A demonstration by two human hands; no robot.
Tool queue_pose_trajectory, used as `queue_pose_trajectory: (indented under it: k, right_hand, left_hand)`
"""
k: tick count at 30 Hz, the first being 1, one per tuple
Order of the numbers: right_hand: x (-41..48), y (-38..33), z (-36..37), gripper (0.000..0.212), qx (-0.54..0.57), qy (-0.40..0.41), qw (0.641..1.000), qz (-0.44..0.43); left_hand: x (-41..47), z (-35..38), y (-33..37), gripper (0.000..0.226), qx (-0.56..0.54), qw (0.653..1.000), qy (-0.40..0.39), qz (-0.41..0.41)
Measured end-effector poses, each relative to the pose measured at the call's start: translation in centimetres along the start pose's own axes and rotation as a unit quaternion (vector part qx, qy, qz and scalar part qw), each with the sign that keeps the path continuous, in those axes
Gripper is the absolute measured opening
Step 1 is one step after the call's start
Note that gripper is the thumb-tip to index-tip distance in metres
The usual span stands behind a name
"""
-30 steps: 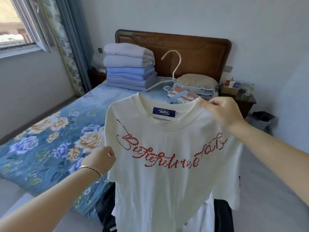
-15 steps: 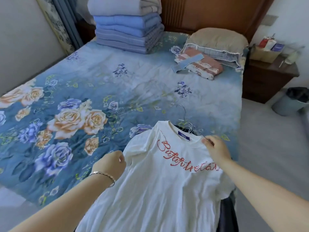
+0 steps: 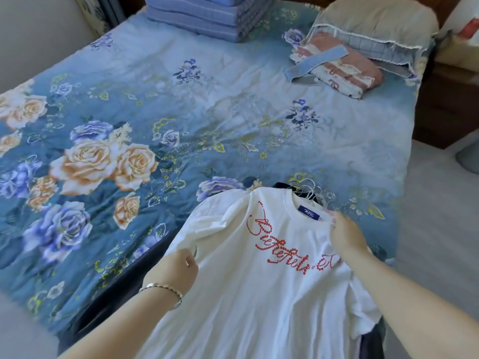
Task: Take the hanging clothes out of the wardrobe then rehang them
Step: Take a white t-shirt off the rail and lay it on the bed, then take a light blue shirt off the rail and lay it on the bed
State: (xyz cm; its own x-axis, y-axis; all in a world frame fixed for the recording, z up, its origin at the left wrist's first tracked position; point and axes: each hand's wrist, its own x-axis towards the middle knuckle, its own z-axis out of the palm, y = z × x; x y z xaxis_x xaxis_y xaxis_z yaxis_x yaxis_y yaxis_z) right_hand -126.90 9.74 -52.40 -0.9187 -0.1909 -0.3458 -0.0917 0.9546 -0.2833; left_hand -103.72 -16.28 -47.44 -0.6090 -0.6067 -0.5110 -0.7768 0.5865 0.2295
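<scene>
White T-shirt (image 3: 259, 294), judged light and limp, draped over dark clothes at the bed (image 3: 181, 112) edge. Left hand (image 3: 176, 270) pinches its sleeve and right hand (image 3: 347, 237) its shoulder by the collar, both sound holds.

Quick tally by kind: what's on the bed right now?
White T-shirt: 1
Pillow: 1
Pink folded bundle: 1
Stack of folded blankets: 1
Wire hangers: bunched, cannot count
Dark clothes beneath: mostly hidden
Total: 4 counted
</scene>
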Motion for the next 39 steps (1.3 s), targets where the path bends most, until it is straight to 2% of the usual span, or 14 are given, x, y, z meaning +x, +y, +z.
queue_pose_trajectory:
  k: [4, 6, 13, 18, 24, 29, 34, 39]
  right_hand:
    - [-3.6, -4.4, -0.3, 0.038, -0.041, -0.157, 0.982, -0.096]
    - [-6.0, -7.9, -0.9, 0.035, -0.06, -0.205, 0.966, -0.145]
    - [-18.5, -23.3, -3.3, 0.026, -0.078, -0.246, 0.909, -0.327]
    - [-32.4, -34.6, -3.8, 0.029, -0.098, -0.271, 0.837, -0.464]
    - [-53.5, -45.4, -3.3, 0.028, -0.111, -0.249, 0.726, -0.632]
    - [-71.1, -51.0, -0.9, 0.026, -0.102, -0.279, 0.613, -0.732]
    - [-86.9, -54.3, 0.8, 0.024, -0.106, -0.32, 0.487, -0.806]
    - [-100.8, -55.8, 2.2, 0.024, -0.122, -0.334, 0.344, -0.869]
  left_hand:
    - [-2.1, -2.3, -1.1, 0.026, 0.007, 1.0, 0.004, 0.0]
    - [-3.9, -4.2, -2.2, 0.029, 0.01, 1.0, 0.016, -0.003]
    - [-13.0, -11.3, -11.2, 0.025, -0.026, 0.994, 0.083, -0.06]
    - [-23.1, -16.0, -21.8, 0.021, -0.071, 0.979, 0.141, -0.127]
    - [-38.9, -19.7, -35.1, 0.011, -0.086, 0.939, 0.23, -0.241]
    - [-52.5, -20.1, -45.6, 0.021, -0.103, 0.883, 0.3, -0.347]
    - [-66.0, -19.5, -52.8, 0.02, -0.126, 0.804, 0.34, -0.47]
    - [-78.3, -18.1, -56.7, 0.017, -0.139, 0.689, 0.373, -0.606]
